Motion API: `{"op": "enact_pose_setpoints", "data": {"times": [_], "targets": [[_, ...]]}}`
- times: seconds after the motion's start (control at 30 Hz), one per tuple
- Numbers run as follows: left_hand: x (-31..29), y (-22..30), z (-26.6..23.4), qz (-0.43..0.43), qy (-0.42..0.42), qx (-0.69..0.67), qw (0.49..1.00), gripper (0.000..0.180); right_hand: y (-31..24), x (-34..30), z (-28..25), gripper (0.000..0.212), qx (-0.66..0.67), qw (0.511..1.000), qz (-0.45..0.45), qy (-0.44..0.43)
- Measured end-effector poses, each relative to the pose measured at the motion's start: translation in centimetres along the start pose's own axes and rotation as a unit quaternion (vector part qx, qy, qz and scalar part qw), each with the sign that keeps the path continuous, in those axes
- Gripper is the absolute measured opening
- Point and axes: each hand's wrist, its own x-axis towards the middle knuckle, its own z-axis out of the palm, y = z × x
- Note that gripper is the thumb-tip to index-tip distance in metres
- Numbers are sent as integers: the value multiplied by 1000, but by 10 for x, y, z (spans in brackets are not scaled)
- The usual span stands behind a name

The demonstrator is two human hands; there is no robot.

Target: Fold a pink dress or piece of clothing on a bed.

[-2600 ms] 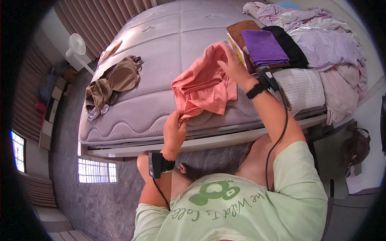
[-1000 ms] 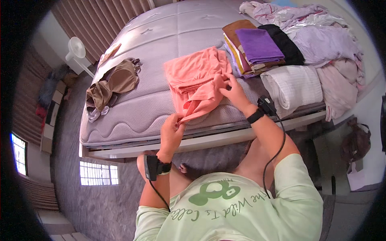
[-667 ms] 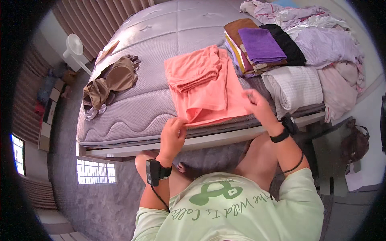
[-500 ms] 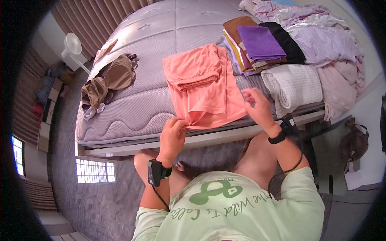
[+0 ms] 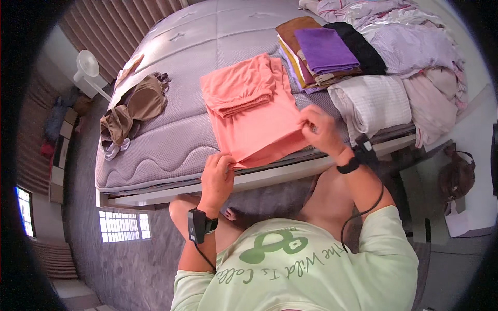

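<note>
A coral garment (image 5: 249, 132) lies spread near the front edge of the bed, its lower layer lifted slightly along the near hem. On its upper part rests a folded piece in the same coral cloth (image 5: 239, 85) with a gathered, elastic-looking band; whether the two are joined I cannot tell. My left hand (image 5: 217, 177) pinches the near left corner of the hem. My right hand (image 5: 321, 128) is closed on the garment's right edge, fingers curled in a pinch. Both wrists wear black bands with small devices and cables.
The grey quilted mattress (image 5: 181, 124) carries brown bras (image 5: 136, 106) at the left. At the right are a folded stack topped by a purple cloth (image 5: 328, 50), a folded white blanket (image 5: 371, 103) and rumpled bedding (image 5: 415, 52). A white fan (image 5: 87, 63) stands beyond the bed.
My right hand has moved in and taken hold of the garment's right edge. The near hem has been straightened and opened out between my hands. The view has shifted slightly.
</note>
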Motion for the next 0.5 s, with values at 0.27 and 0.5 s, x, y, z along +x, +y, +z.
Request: {"op": "enact_pose_setpoints", "data": {"times": [0.27,0.5], "targets": [[-1,3,0,14,-32,31,999,19,22,-25,-10,10,-78,994,-55,-53],[-8,-11,-4,12,-44,28,999,28,15,-25,-18,33,-97,988,-66,-96]]}}
